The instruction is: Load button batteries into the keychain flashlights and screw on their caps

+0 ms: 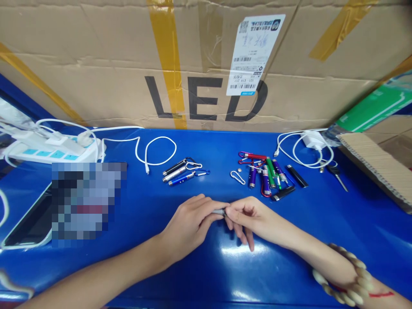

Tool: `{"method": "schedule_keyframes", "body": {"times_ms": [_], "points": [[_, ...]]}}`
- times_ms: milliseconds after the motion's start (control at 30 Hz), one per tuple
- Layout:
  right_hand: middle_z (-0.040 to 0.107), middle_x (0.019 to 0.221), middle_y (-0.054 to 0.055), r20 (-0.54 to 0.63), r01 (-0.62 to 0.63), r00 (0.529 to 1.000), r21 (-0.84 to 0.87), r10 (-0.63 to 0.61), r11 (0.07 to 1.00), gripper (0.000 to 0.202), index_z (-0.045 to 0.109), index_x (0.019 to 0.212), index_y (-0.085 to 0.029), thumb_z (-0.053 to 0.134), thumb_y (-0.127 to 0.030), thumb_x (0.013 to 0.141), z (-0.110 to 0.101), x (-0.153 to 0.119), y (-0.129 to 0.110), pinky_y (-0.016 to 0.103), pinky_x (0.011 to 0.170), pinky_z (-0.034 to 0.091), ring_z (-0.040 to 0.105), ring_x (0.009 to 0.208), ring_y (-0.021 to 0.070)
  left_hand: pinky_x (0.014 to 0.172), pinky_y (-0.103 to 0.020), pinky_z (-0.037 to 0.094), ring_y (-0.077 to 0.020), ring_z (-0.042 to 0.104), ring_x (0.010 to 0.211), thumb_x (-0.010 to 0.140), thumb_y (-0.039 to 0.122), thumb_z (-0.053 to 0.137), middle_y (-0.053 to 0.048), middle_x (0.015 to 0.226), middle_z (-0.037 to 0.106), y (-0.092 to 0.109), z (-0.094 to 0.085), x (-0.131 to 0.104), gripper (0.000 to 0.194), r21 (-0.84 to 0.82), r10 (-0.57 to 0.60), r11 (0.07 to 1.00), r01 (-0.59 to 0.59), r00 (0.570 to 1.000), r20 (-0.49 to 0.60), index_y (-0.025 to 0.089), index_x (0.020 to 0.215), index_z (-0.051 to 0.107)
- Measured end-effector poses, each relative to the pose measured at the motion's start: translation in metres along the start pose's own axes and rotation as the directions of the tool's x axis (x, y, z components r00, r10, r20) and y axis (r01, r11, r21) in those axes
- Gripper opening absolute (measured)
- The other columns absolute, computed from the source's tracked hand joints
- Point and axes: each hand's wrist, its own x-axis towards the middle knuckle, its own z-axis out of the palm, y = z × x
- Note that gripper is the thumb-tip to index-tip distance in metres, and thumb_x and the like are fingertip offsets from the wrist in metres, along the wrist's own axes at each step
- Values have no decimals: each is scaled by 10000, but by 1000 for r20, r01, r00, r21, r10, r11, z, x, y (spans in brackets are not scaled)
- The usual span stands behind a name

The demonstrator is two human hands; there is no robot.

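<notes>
My left hand point(193, 219) is closed around a slim grey penlight point(219, 211), most of it hidden in the palm. At its right end, the thumb and forefinger of my right hand point(246, 216) pinch the dark tip; my other right fingers hang loose below. What sits between those fingertips is too small to make out. Beyond my left hand lie a black, a silver and a blue keychain penlight point(182, 178) with carabiner clips. Past my right hand is a loose pile of purple, green, red and black penlights point(265, 176), beside a separate silver carabiner point(237, 177).
A big cardboard box point(112, 86) marked LED stands along the back of the blue table point(206, 150). At left are a power strip point(58, 150) and a phone point(30, 221). A charger point(313, 139) with cable, a key point(337, 176) and a spiral notebook point(380, 167) lie right.
</notes>
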Motion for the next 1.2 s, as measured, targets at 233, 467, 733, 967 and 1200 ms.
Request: {"method": "schedule_keyframes", "body": {"times_ms": [233, 467, 733, 967, 1200], "points": [[584, 642, 19, -269, 332, 775, -596, -572, 731, 217, 653, 749, -151, 693, -361, 716, -1, -3, -3, 169, 455, 445, 523, 514, 75, 721, -230, 420, -109, 558, 741, 882, 107, 444, -7, 829, 631, 9, -6, 2, 161, 0, -36, 999, 36, 992, -121, 168, 948, 577], [647, 843, 19, 17, 412, 567, -871, -823, 266, 112, 703, 865, -220, 600, -224, 821, -7, -9, 0, 189, 612, 493, 608, 718, 102, 724, -216, 430, -102, 569, 743, 876, 107, 452, 2, 819, 624, 8, -3, 0, 136, -7, -62, 998, 62, 993, -95, 171, 922, 562], [642, 832, -24, 92, 370, 590, -914, -802, 167, 98, 693, 814, -219, 597, -202, 826, -11, -9, 1, 163, 536, 411, 595, 675, 56, 708, -214, 449, -119, 609, 846, 888, 155, 435, -6, 855, 622, 2, 2, -4, 78, -104, -178, 979, 178, 984, 12, 165, 821, 474], [627, 771, -15, -24, 377, 698, -837, -716, 396, 128, 681, 763, -208, 583, -241, 838, -7, -7, 3, 171, 564, 401, 581, 666, 68, 681, -220, 450, -127, 599, 787, 889, 141, 428, -8, 762, 584, -1, 5, -5, 117, -34, -95, 995, 95, 995, 18, 159, 783, 474], [572, 611, -13, -254, 340, 720, -682, -646, 647, 127, 654, 641, -169, 680, -245, 738, 2, 0, 3, 153, 456, 365, 503, 522, 56, 637, -245, 432, -128, 536, 677, 893, 137, 429, -9, 721, 578, -6, 7, -2, 132, 51, 15, 999, -12, 998, -57, 144, 784, 501]]}}
